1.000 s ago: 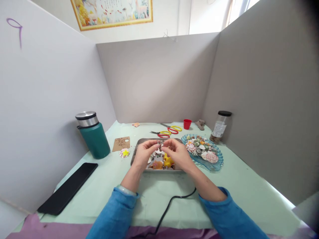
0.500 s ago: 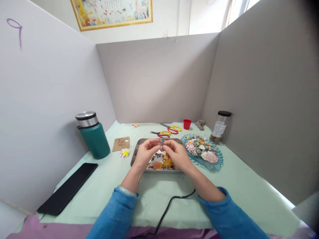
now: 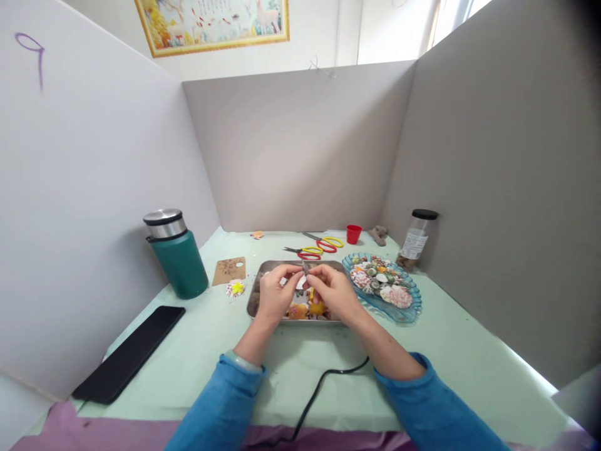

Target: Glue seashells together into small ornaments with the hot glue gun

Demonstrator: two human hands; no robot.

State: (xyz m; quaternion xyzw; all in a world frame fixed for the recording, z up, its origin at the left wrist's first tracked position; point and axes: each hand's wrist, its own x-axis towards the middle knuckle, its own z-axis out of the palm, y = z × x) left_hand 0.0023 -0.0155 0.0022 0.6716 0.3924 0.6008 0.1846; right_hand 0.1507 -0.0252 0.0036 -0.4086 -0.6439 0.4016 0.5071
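Observation:
My left hand [image 3: 276,293] and my right hand [image 3: 330,290] meet over a metal tray [image 3: 254,294] in the middle of the table. Both pinch one small greyish piece [image 3: 304,269] between their fingertips; I cannot make out what it is. The tray under them holds small shells and yellow and orange pieces [image 3: 310,307]. Just to the right stands a blue glass plate [image 3: 404,313] heaped with patterned shells.
A green flask [image 3: 176,254] stands at the left, a black phone [image 3: 129,354] near the front left. Behind the tray lie a brown card [image 3: 228,270], two pairs of scissors [image 3: 319,245], a red cup [image 3: 354,233] and a jar [image 3: 416,241]. A black cable [image 3: 323,382] runs toward me. Partition walls close three sides.
Both hands have drawn slightly closer together and lower over the tray, keeping the pinch on the small piece.

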